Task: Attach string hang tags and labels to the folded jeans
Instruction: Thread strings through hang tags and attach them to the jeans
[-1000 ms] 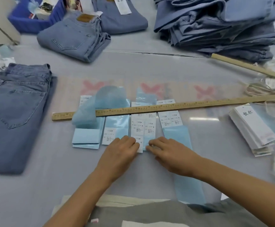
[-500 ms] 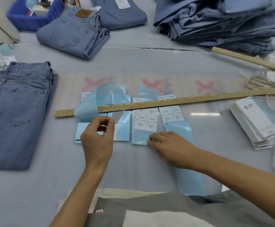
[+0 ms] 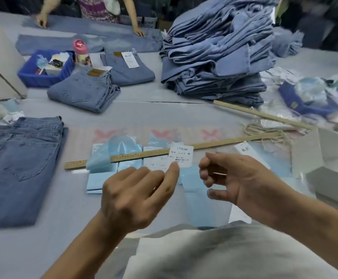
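Note:
My left hand (image 3: 135, 194) is raised over the table and pinches a small white printed size label (image 3: 181, 156) at its lower edge. My right hand (image 3: 240, 180) hovers beside it with loosely curled fingers, and I see nothing held in it. Under both hands lie pale blue label sheets (image 3: 101, 180), pinned by a wooden ruler (image 3: 123, 158). Flat jeans (image 3: 19, 168) lie at the left. Farther back are folded jeans (image 3: 83, 93) and another folded pair (image 3: 135, 75) with a white hang tag (image 3: 130, 59). White hang tags (image 3: 246, 150) and loose strings (image 3: 264, 129) sit at the right.
A tall pile of jeans (image 3: 218, 57) fills the back right, with a second wooden stick (image 3: 260, 113) in front of it. A blue bin (image 3: 33, 77) and a pink-lidded bottle (image 3: 81, 53) stand back left. A grey box (image 3: 329, 178) sits at the right. Another person (image 3: 103, 9) works across the table.
My left hand peeled a label off the sheets and lifted it above the ruler. My right hand left the sheet it pressed and rose. My view tilted up.

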Demonstrator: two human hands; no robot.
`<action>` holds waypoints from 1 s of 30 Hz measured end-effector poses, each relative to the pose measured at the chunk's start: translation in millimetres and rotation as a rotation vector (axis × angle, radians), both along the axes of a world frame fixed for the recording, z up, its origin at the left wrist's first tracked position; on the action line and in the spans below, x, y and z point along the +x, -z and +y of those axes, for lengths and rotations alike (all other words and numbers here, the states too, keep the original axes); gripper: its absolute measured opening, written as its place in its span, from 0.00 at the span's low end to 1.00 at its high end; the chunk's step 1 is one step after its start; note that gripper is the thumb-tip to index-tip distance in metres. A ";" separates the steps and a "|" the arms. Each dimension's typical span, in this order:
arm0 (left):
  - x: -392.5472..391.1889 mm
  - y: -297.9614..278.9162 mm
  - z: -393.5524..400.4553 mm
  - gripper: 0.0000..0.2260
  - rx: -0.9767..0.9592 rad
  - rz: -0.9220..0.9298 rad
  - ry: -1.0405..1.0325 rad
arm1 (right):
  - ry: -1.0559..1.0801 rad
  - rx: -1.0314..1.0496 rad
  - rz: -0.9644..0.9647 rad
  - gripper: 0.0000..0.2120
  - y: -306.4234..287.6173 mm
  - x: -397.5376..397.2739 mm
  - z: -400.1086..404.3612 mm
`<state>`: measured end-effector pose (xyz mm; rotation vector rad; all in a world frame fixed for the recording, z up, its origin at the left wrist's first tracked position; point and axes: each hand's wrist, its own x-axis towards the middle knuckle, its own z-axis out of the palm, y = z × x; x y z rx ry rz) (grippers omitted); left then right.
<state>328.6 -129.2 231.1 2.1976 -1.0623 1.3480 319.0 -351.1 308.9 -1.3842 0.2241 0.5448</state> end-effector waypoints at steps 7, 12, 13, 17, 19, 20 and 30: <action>-31.9 -37.3 -52.3 0.12 0.189 -0.015 0.138 | 0.177 -0.019 -0.006 0.03 -22.1 -56.9 -28.9; -46.4 -43.5 -95.3 0.12 0.240 -0.005 0.216 | 0.265 -0.019 -0.056 0.07 -18.1 -86.6 -83.6; -46.8 -43.6 -112.5 0.14 0.232 0.003 0.252 | 0.312 -0.029 -0.076 0.06 -18.1 -92.3 -102.1; -26.1 -31.0 -177.8 0.12 0.115 0.062 0.300 | 0.672 -0.094 -0.185 0.05 -11.8 -103.5 -178.3; 0.1 -22.0 -225.4 0.06 0.143 0.178 0.178 | 0.817 -0.072 -0.230 0.03 -9.2 -113.4 -218.8; 16.8 -15.5 -250.9 0.03 0.233 0.296 0.101 | 0.865 -0.043 -0.237 0.04 -5.4 -119.1 -234.0; 123.1 111.0 -426.0 0.16 0.937 0.759 -0.055 | 1.013 -0.049 -0.239 0.13 67.5 -132.0 -267.0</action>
